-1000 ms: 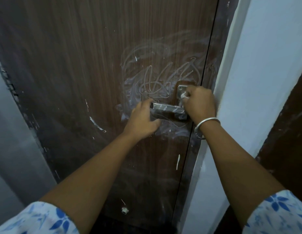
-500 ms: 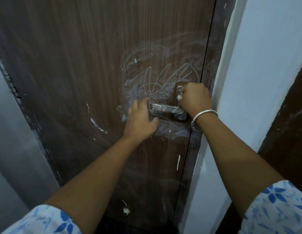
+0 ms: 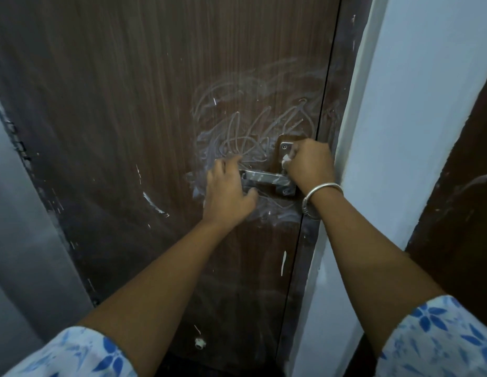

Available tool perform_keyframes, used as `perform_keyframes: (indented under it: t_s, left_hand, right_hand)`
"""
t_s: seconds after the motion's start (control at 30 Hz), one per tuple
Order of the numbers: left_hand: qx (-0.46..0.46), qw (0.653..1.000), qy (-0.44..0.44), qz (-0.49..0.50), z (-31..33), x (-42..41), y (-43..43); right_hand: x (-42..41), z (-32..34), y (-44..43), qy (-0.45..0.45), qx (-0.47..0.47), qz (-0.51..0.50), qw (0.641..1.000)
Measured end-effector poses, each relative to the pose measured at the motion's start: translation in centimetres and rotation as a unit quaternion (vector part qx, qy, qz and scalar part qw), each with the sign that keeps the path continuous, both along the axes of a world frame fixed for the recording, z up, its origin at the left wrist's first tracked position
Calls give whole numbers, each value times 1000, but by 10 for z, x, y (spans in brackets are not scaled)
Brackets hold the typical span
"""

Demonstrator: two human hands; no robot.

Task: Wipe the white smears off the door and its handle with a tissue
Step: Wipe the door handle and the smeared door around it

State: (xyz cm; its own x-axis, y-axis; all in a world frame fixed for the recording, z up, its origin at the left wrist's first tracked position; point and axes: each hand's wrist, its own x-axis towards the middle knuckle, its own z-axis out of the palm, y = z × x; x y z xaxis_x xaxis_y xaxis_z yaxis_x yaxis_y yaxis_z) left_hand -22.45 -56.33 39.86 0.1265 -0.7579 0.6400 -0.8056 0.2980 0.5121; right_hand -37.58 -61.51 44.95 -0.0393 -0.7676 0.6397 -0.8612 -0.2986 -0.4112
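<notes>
The lever of the handle (image 3: 264, 177) is steadied by the left hand (image 3: 227, 191), fingers loosely curled around its end. The tissue (image 3: 286, 159), clenched in the right hand (image 3: 309, 161), has been shifted onto the handle's plate; the white smears (image 3: 253, 126) beyond remain on the door (image 3: 128, 104).

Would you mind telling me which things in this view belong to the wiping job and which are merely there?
Part of the job:
- door
- white smears
- handle
- tissue, bunched in the right hand
- left hand, steadying the handle

Merely there:
- bangle
- white wall
- small white fitting low on the door
</notes>
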Motion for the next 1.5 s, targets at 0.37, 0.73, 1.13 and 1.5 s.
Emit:
perform_keyframes:
  t_s: [0.37, 0.73, 1.13, 1.5]
  left_hand:
    - [19, 1000, 0, 6, 6, 15, 12]
    - [2, 1000, -7, -6, -2, 3, 4]
    - [17, 1000, -15, -13, -7, 3, 0]
    - [15, 1000, -7, -12, -14, 11, -3]
  right_hand:
    - [4, -34, 1, -333, -54, 15, 941]
    - [19, 0, -6, 95, -53, 20, 994]
    - [-6, -64, -4, -233, -35, 14, 972]
    - [4, -70, 6, -280, -136, 41, 949]
